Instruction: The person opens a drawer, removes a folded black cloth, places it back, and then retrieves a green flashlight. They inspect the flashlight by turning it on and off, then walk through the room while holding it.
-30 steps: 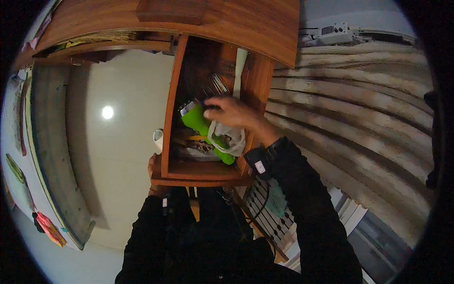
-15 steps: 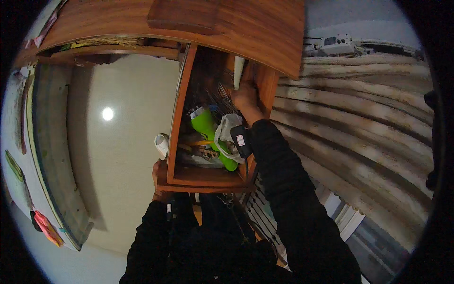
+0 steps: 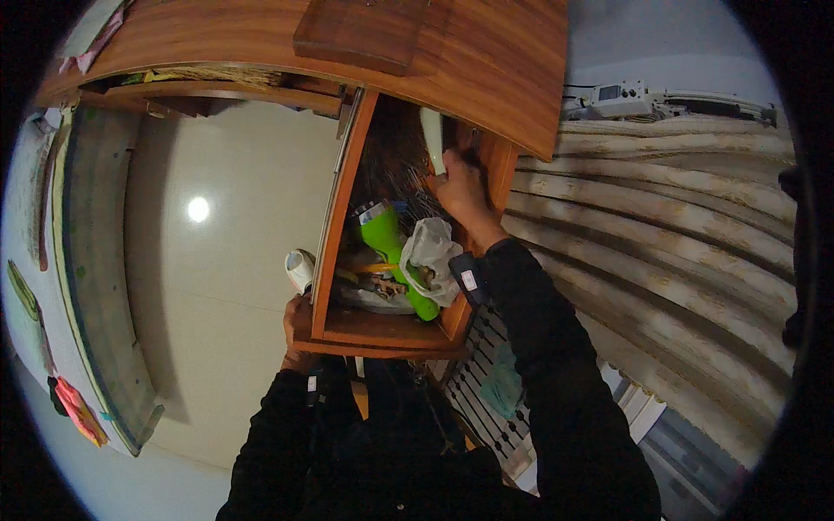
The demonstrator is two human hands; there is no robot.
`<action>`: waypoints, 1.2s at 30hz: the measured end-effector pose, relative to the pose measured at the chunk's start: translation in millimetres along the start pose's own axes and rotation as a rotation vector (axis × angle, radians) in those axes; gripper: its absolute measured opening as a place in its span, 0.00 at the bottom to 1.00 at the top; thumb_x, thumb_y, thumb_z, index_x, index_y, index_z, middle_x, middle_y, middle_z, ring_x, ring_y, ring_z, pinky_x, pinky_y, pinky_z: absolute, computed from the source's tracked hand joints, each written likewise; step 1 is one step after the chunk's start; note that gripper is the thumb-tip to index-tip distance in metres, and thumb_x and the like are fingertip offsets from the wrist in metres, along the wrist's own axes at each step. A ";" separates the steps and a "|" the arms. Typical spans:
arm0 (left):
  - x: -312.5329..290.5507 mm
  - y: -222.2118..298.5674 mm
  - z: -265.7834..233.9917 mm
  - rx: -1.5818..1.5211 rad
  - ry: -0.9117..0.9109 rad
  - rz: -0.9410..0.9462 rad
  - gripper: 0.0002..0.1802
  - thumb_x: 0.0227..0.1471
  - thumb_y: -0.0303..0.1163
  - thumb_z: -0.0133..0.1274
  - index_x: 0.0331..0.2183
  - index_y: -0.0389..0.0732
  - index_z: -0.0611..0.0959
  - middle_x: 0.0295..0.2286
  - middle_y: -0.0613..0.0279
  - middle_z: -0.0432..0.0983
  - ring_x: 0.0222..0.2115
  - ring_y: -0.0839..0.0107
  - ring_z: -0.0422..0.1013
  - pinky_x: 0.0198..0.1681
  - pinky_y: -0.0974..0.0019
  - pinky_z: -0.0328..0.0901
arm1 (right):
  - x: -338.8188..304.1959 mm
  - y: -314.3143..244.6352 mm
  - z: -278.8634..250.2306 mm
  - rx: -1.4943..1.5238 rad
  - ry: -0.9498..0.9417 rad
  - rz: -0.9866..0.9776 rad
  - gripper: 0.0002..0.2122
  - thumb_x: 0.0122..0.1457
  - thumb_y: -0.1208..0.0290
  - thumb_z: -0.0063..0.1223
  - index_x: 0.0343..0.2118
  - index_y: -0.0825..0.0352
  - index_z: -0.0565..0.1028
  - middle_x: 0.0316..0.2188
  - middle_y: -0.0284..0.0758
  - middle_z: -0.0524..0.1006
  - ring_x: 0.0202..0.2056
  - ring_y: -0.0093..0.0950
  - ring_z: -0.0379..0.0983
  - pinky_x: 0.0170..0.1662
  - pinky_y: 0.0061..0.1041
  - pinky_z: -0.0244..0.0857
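A wooden drawer (image 3: 391, 328) is pulled out of the desk. My left hand (image 3: 298, 326) is closed round the left corner of its front, fingers on the outer side. Inside the drawer, toward the back right, is my right hand (image 3: 465, 193). Its fingers are closed at the lower end of a long, pale white object (image 3: 432, 137) whose kind I cannot make out. Nearer the front lies a green flashlight (image 3: 380, 231), partly covered by a crumpled white plastic bag (image 3: 429, 250). Thin metal pieces (image 3: 419, 195) lie loose beside my right fingers. The drawer's back is dark.
The desk top (image 3: 486, 65) overhangs the drawer's back, with a dark wooden board (image 3: 360, 33) on it. Pleated curtains (image 3: 643, 217) hang at the right. A white shoe (image 3: 299, 267) shows just left of the drawer. A bed (image 3: 95, 286) stands far left.
The pale white object now leans to the left at its top, and my right hand has turned with it. My left hand stays on the drawer's front corner. The view has shifted slightly.
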State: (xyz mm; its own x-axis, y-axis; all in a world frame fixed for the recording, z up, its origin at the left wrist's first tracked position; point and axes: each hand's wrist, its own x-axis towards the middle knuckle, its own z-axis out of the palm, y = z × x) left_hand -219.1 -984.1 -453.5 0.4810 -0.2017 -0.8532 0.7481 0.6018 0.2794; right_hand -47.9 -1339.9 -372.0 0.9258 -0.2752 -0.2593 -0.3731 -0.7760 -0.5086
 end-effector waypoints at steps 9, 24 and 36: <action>-8.2 9.2 11.6 -0.193 -0.240 -0.070 0.27 0.57 0.49 0.43 0.47 0.35 0.72 0.38 0.56 0.74 0.37 0.64 0.72 0.41 0.63 0.69 | -38.8 -6.0 -24.8 0.297 0.024 -0.179 0.07 0.58 0.80 0.47 0.40 0.68 0.68 0.30 0.39 0.74 0.34 0.32 0.74 0.39 0.29 0.66; 2.7 3.6 -0.9 -0.160 -0.127 -0.073 0.21 0.58 0.48 0.43 0.40 0.39 0.75 0.32 0.61 0.75 0.32 0.67 0.72 0.35 0.64 0.69 | 16.8 -107.9 -79.6 1.196 -0.082 -0.007 0.13 0.62 0.76 0.44 0.49 0.69 0.65 0.35 0.39 0.74 0.34 0.28 0.74 0.36 0.27 0.70; -21.7 20.2 32.6 -0.038 -0.267 0.042 0.19 0.59 0.48 0.43 0.39 0.41 0.72 0.31 0.65 0.72 0.30 0.70 0.71 0.35 0.65 0.70 | 89.8 -144.1 -112.3 1.139 -0.129 -0.244 0.21 0.62 0.66 0.49 0.55 0.70 0.65 0.49 0.40 0.71 0.52 0.32 0.67 0.57 0.33 0.59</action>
State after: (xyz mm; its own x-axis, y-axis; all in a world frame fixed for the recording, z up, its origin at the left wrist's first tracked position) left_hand -199.5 -992.8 -415.0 0.6181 -0.3699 -0.6936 0.7101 0.6412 0.2909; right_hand 95.8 -1316.6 -229.8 0.9918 -0.0789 -0.1008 -0.0858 0.1742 -0.9810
